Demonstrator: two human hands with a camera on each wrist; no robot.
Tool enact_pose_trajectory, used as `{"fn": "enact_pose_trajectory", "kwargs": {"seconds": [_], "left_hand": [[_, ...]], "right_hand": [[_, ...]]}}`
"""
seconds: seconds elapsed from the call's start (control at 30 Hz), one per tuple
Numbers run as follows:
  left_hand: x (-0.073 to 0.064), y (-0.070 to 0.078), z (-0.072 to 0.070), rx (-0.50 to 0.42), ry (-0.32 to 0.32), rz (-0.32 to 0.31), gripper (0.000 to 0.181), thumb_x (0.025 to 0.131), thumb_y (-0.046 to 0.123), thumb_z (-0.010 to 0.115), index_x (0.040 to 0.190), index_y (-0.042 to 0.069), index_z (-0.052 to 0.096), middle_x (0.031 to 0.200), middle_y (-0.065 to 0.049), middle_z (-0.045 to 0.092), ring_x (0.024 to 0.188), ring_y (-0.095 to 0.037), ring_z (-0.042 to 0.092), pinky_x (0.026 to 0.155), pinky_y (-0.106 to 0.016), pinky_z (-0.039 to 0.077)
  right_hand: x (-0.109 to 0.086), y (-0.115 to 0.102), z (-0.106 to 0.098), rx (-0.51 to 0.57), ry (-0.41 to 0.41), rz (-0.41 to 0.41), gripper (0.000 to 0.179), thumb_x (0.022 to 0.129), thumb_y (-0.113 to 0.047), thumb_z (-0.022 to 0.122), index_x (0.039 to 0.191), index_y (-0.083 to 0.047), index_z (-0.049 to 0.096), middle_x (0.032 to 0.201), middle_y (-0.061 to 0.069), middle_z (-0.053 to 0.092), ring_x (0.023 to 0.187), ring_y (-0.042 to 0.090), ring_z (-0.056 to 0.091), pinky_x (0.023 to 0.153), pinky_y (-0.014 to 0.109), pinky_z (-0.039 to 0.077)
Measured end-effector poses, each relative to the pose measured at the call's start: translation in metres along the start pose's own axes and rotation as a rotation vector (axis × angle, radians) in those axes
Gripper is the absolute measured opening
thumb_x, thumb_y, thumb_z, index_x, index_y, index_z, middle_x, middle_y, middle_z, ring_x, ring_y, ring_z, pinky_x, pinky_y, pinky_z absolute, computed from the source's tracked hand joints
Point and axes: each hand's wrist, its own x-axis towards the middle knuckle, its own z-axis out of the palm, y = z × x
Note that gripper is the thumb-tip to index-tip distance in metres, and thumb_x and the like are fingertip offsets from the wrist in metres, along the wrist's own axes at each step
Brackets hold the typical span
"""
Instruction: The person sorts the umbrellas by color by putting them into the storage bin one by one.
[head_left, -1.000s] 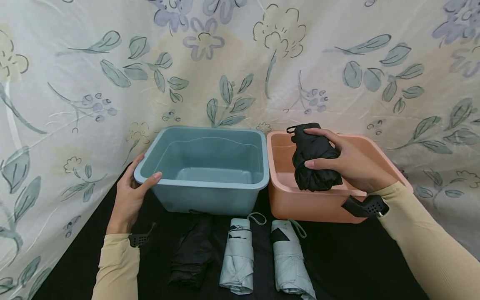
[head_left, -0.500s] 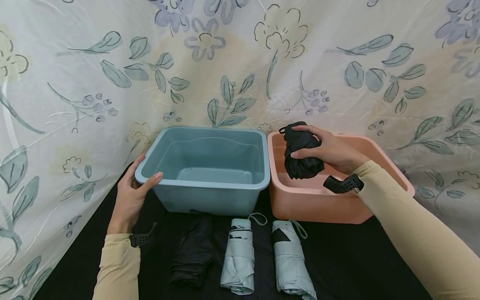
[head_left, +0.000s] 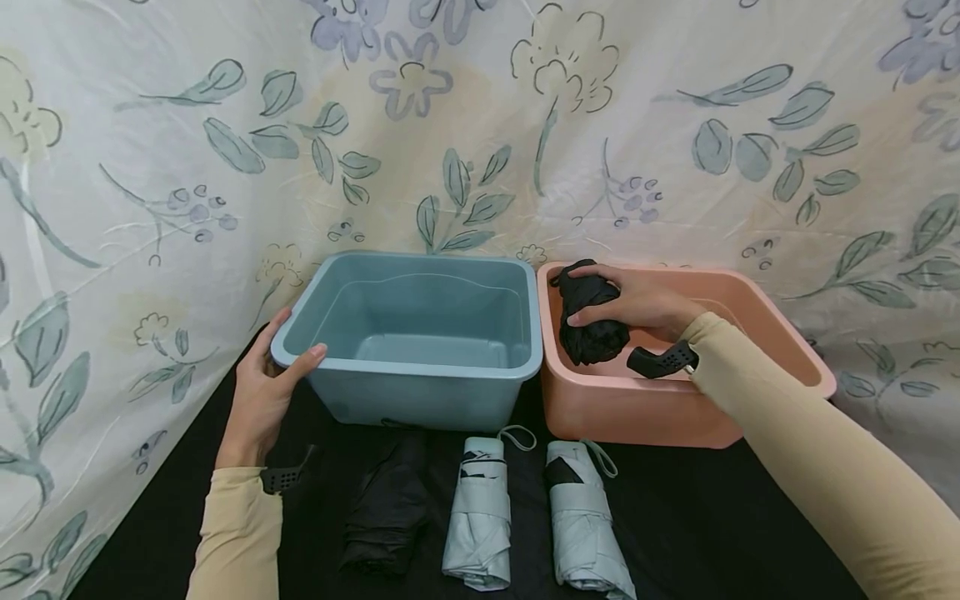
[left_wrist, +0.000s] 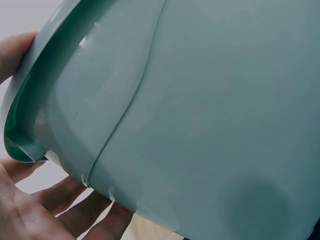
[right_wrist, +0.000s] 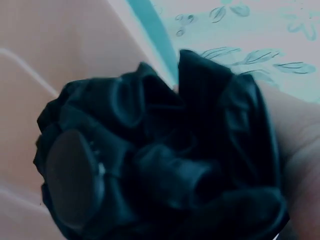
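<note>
My right hand grips a folded black umbrella inside the left part of the orange bin. Its round end cap and gathered fabric fill much of the right wrist view, where the umbrella hides most of the fingers. On the left, my other hand holds the blue bin by its near left corner, thumb over the rim and fingers along the outside. Those fingers press against the bin's outer wall in the left wrist view. Nothing lies inside the blue bin.
Before the bins, on a black cloth, lie two light grey folded umbrellas, one in the middle and one to its right. Left of them is another black folded umbrella. A floral sheet rises behind the bins.
My right hand has carried the black umbrella left and down, from above the orange bin's front rim into the bin. The left hand stays on the blue bin.
</note>
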Motion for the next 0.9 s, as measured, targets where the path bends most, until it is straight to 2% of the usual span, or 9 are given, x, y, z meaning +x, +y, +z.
{"fn": "enact_pose_trajectory", "kwargs": {"seconds": [0.07, 0.13, 0.27, 0.4, 0.6, 0.67, 0.83, 0.9], "left_hand": [[0.000, 0.000, 0.000, 0.004, -0.002, 0.002, 0.082, 0.096, 0.022, 0.073, 0.162, 0.021, 0.025, 0.163, -0.013, 0.028, 0.141, -0.031, 0.036, 0.108, -0.029, 0.038], [0.000, 0.000, 0.000, 0.008, -0.003, 0.004, 0.082, 0.096, 0.022, 0.073, 0.162, 0.020, 0.025, 0.163, -0.013, 0.028, 0.141, -0.031, 0.035, 0.109, -0.030, 0.038], [0.000, 0.002, 0.000, 0.007, -0.001, 0.000, 0.083, 0.095, 0.022, 0.073, 0.163, 0.020, 0.025, 0.163, -0.013, 0.027, 0.142, -0.032, 0.034, 0.116, -0.047, 0.029], [0.000, 0.002, -0.001, 0.000, -0.001, -0.008, 0.083, 0.095, 0.022, 0.073, 0.163, 0.021, 0.025, 0.164, -0.013, 0.027, 0.142, -0.032, 0.034, 0.116, -0.053, 0.026], [0.000, 0.002, -0.001, -0.002, -0.003, -0.007, 0.083, 0.095, 0.022, 0.073, 0.163, 0.022, 0.025, 0.164, -0.012, 0.026, 0.143, -0.032, 0.033, 0.116, -0.052, 0.026], [0.001, 0.002, -0.001, -0.003, -0.005, -0.006, 0.082, 0.095, 0.022, 0.073, 0.162, 0.023, 0.025, 0.164, -0.012, 0.026, 0.143, -0.032, 0.032, 0.116, -0.052, 0.026], [0.001, 0.002, -0.001, -0.001, -0.006, -0.003, 0.082, 0.096, 0.022, 0.073, 0.162, 0.023, 0.025, 0.164, -0.013, 0.025, 0.143, -0.034, 0.032, 0.116, -0.056, 0.024], [0.001, 0.002, -0.001, -0.002, -0.005, -0.003, 0.082, 0.096, 0.022, 0.073, 0.162, 0.023, 0.025, 0.164, -0.013, 0.025, 0.143, -0.034, 0.032, 0.116, -0.056, 0.024]], "right_hand": [[0.002, 0.001, 0.002, -0.028, -0.009, 0.000, 0.091, 0.085, -0.031, 0.085, 0.158, -0.022, 0.033, 0.152, 0.019, 0.036, 0.126, 0.037, 0.053, 0.088, 0.043, 0.055], [0.004, 0.002, 0.004, -0.046, -0.017, -0.004, 0.089, 0.084, -0.031, 0.085, 0.157, -0.020, 0.035, 0.153, 0.017, 0.035, 0.128, 0.035, 0.051, 0.089, 0.042, 0.054], [0.009, 0.003, 0.008, -0.005, -0.054, 0.007, 0.089, 0.084, -0.027, 0.086, 0.156, -0.018, 0.035, 0.151, 0.016, 0.036, 0.124, 0.035, 0.054, 0.090, 0.043, 0.054], [0.013, 0.003, 0.011, 0.001, -0.074, 0.020, 0.090, 0.085, -0.025, 0.085, 0.158, -0.018, 0.033, 0.149, 0.017, 0.038, 0.119, 0.034, 0.058, 0.087, 0.042, 0.055], [0.018, 0.005, 0.010, -0.135, -0.061, -0.025, 0.087, 0.085, -0.029, 0.085, 0.156, -0.014, 0.037, 0.149, 0.016, 0.039, 0.119, 0.033, 0.058, 0.090, 0.041, 0.054], [0.019, 0.005, 0.011, -0.135, -0.072, -0.023, 0.088, 0.085, -0.029, 0.084, 0.157, -0.013, 0.035, 0.149, 0.018, 0.040, 0.119, 0.033, 0.059, 0.090, 0.041, 0.054], [0.021, 0.006, 0.014, -0.058, -0.119, 0.040, 0.089, 0.087, -0.025, 0.083, 0.158, -0.015, 0.031, 0.147, 0.021, 0.038, 0.117, 0.035, 0.059, 0.088, 0.043, 0.055], [0.022, 0.007, 0.015, -0.069, -0.130, 0.055, 0.088, 0.087, -0.026, 0.082, 0.157, -0.015, 0.031, 0.147, 0.022, 0.037, 0.118, 0.035, 0.058, 0.088, 0.044, 0.055]]}}
